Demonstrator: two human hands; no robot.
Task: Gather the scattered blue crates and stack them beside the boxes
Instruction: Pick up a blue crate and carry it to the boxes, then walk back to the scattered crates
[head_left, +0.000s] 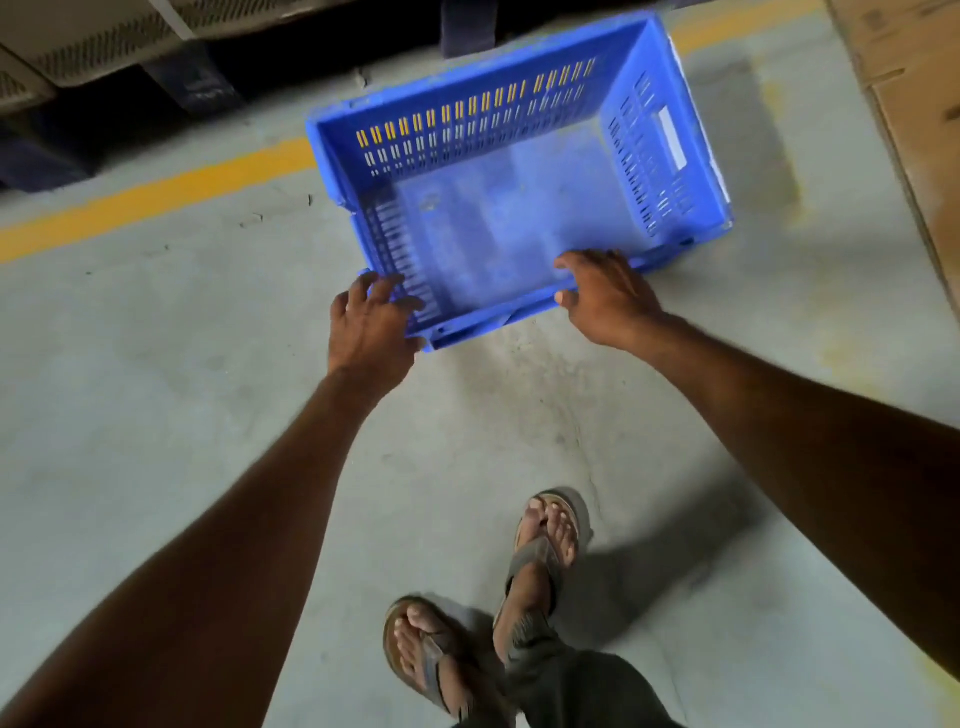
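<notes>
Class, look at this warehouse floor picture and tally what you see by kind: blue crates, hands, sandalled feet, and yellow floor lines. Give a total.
Blue crate: 1
Hands: 2, the left hand and the right hand, both at the crate's near rim
Sandalled feet: 2, one ahead of the other
Yellow floor line: 1
Total: 6

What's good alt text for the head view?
Both bare hands, left hand and right hand, grip the near rim of an empty blue slotted plastic crate over a grey concrete floor with a yellow painted line; cardboard boxes at right.
</notes>
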